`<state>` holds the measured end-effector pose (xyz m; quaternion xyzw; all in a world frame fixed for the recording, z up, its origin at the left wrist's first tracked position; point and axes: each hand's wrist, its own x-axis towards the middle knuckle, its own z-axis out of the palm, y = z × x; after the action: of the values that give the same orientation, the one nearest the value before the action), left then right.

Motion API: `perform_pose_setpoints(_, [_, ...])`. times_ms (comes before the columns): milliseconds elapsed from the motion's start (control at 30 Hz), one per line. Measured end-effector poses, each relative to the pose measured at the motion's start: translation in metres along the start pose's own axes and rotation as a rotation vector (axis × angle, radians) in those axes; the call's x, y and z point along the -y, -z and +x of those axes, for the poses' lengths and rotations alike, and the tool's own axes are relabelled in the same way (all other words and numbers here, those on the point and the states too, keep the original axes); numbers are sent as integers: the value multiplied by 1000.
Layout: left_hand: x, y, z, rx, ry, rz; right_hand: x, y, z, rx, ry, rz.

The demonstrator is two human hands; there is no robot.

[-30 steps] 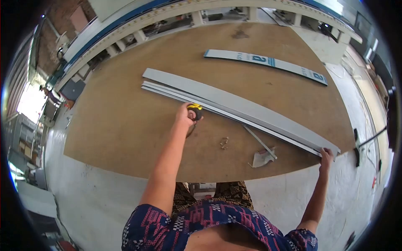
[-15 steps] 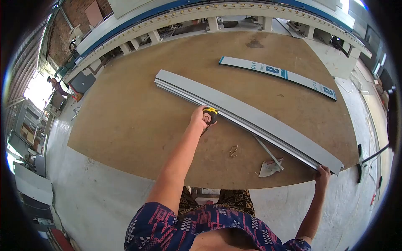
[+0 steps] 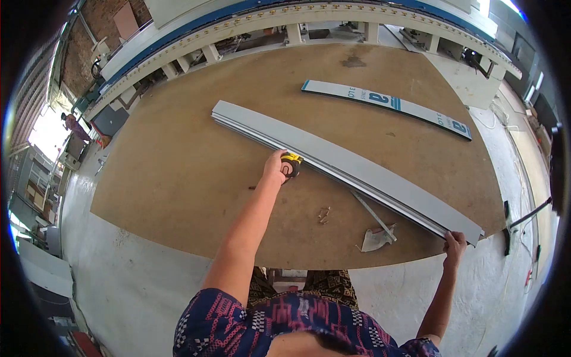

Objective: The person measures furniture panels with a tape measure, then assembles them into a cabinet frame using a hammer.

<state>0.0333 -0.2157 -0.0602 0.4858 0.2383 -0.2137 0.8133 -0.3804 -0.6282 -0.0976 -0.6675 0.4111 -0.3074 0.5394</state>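
A long light-grey metal profile with a ridged near side lies slantwise across the brown table. My left hand is wrapped round a yellow-and-black tape measure, held against the profile's near edge around the middle of its length. At the profile's right end, my right hand grips the near edge with bent fingers. Those fingers cover what lies beneath them, and a bright narrow strip runs along the ridged side between both hands.
A white strip with blue lettering lies farther back on the brown table. Nearer are a thin metal bar, a crumpled packet and small metal pieces. A large machine stands behind; another person is far left.
The view has shifted slightly, so the table and its things appear a little farther left. Both hands keep their places along the profile.
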Motion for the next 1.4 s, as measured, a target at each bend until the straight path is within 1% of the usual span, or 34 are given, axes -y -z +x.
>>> perform_pose_setpoints(67, [0,2,3,18,-17,-26,12,-5,-1,4,15,-39])
perform_pose_setpoints(200, [-2,2,-4,32,-22,-5,19,-9,-4,7,-36,-47])
perform_pose_setpoints(267, [-2,10,3,49,-22,7,11,-7,-3,19,-30,-1])
perform_pose_setpoints(300, [-1,14,10,62,-19,17,3,0,2,55,-4,-30])
perform_pose_setpoints(333, [0,19,17,78,-19,33,14,-5,-5,10,-23,60])
perform_pose_setpoints(400, [1,27,27,114,0,49,13,0,-5,15,-78,108])
perform_pose_setpoints(467, [0,24,20,113,53,9,18,-1,-14,-19,-43,87])
perform_pose_setpoints(533, [-1,29,21,201,41,22,19,-7,-20,-98,-40,207])
perform_pose_setpoints(700, [0,20,10,98,-10,33,1,-13,-22,-171,-75,493])
perform_pose_setpoints(800, [1,19,7,85,-30,32,-3,-16,-23,-175,-72,511])
perform_pose_setpoints(900, [2,20,4,140,-36,45,4,-14,-25,-168,-105,430])
perform_pose_setpoints(1000, [3,22,9,140,-74,71,10,-20,-29,-186,-77,333])
perform_pose_setpoints(1033, [3,27,14,202,-85,75,5,-23,-28,-188,-43,304])
perform_pose_setpoints(1100, [4,29,16,181,-85,56,-9,-26,-24,-192,24,249])
perform_pose_setpoints(1200, [5,27,14,170,-80,49,-12,-24,-20,-186,65,57])
perform_pose_setpoints(1233, [5,25,10,167,-86,59,1,-29,-24,-197,22,121])
perform_pose_setpoints(1300, [6,26,12,182,-114,84,18,-27,-29,-146,-46,135])
perform_pose_setpoints(1400, [9,30,23,194,-109,41,25,-28,-30,-98,-110,128])
